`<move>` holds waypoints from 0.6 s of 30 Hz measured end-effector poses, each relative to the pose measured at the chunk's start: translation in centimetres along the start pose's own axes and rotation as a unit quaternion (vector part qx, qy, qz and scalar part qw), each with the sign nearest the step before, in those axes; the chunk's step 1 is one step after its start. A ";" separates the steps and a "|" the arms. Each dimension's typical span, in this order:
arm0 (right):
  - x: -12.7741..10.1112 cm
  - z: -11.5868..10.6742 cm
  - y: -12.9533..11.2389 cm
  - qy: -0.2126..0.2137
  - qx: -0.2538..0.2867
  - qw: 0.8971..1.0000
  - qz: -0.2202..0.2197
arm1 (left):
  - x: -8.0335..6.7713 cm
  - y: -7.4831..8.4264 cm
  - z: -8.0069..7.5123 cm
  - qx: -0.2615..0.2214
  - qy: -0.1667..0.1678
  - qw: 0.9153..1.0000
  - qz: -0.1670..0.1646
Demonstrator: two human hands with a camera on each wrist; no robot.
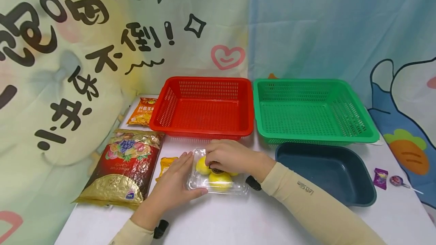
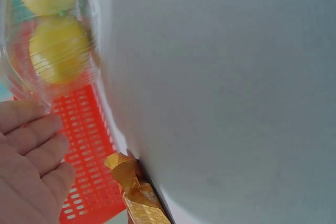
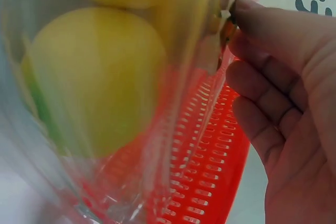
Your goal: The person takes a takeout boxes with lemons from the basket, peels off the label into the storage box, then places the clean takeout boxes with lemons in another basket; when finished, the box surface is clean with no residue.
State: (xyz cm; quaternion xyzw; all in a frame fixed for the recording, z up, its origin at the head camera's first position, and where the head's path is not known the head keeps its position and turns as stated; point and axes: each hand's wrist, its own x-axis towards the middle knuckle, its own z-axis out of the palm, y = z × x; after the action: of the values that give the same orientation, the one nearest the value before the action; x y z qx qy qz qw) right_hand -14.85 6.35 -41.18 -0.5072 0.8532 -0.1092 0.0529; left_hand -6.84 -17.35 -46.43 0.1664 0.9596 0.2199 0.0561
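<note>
A clear plastic box (image 1: 238,188) with several round yellow things (image 1: 219,181), which look like lemons, rests on the white table in the head view. My left hand (image 1: 175,186) lies against the box's left side, fingers straight and thumb along the near edge. From above, my right hand (image 1: 229,156) pinches the edge of a dark label (image 1: 216,170) on the lid. The right wrist view shows thumb and forefinger at that label (image 3: 227,30), partly lifted from the plastic. Part of the lid is hidden under the right hand.
Behind stand a red basket (image 1: 204,127) and a green basket (image 1: 316,139). A dark blue tub (image 1: 327,169) sits to the right, by a purple candy (image 1: 380,178) and a lollipop (image 1: 396,180). At left lie a candy bag (image 1: 126,169), an orange snack bag (image 1: 141,112) and a small yellow packet (image 1: 166,165).
</note>
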 end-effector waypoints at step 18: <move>-0.3 0.8 0.3 0.036 0.001 0.999 -0.002 | -0.2 0.2 -0.2 -0.003 -0.005 1.000 -0.013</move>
State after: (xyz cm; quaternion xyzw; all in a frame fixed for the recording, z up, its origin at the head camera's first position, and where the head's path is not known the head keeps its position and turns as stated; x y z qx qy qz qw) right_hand -14.80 6.65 -42.02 -0.5050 0.8533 -0.1280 0.0227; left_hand -6.62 -17.28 -46.19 0.1552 0.9607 0.2210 0.0644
